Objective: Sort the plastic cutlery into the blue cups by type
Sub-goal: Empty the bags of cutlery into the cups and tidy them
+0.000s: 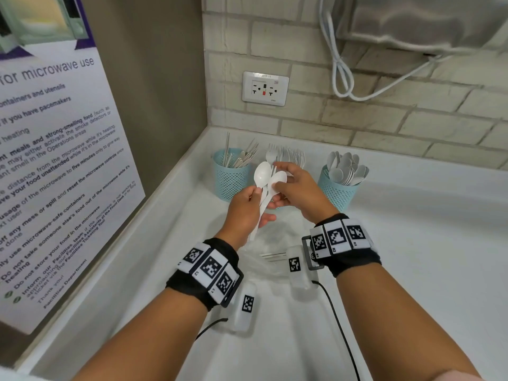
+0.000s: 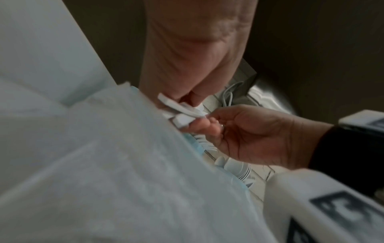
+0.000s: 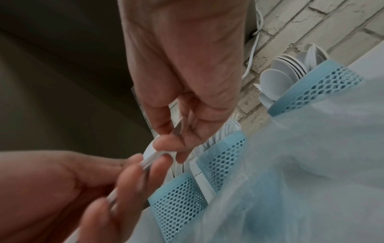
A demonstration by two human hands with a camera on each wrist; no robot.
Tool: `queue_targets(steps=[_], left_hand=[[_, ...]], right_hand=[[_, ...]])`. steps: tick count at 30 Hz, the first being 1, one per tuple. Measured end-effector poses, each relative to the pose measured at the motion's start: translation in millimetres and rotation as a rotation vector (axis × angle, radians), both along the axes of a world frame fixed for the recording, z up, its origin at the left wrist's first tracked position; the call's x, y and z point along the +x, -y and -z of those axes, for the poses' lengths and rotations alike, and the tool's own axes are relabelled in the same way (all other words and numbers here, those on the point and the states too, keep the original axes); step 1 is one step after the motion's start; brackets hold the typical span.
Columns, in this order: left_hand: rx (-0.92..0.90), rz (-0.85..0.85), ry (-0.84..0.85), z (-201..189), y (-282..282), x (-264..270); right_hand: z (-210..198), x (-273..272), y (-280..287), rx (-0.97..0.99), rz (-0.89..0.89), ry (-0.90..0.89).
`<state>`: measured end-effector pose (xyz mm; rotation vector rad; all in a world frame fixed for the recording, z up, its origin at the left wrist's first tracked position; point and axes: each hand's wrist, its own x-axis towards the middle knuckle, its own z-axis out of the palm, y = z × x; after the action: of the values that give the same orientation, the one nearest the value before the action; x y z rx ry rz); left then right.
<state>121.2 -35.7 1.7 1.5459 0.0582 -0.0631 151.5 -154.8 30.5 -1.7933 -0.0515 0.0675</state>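
I am in a shared workplace pantry. On my left hangs a microwave-use notice (image 1: 55,160) mentioning the Facilities team and Front Desk. Three blue mesh cups (image 1: 230,177) of plastic cutlery line the white counter's (image 1: 412,243) back edge, below a brick-tile wall (image 1: 384,119) with a power outlet (image 1: 265,88).

Cutlery-crammed blue cups (image 1: 231,177) along wall (image 1: 384,119)

Blue mesh cups: three; left cup (image 1: 231,174), middle cup (image 3: 220,157) mostly hidden behind hands, right cup (image 1: 336,192). Hands: two, left hand (image 1: 244,213), right hand (image 1: 299,191). White spoons (image 1: 268,181) held between hands: two bowls visible, plus other pieces uncountable. Cutlery in cups: too many to count. Wall outlet (image 1: 265,88): one.
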Motion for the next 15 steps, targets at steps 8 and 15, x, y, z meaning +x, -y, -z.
queue_targets(steps=[8, 15], left_hand=[[0.363, 0.074, 0.198, 10, -2, 3], [0.389, 0.091, 0.215, 12, -5, 10]], right_hand=[[-6, 10, 11, -0.186, 0.109, -0.014], [-31, 19, 32, -0.075, -0.030, -0.429]])
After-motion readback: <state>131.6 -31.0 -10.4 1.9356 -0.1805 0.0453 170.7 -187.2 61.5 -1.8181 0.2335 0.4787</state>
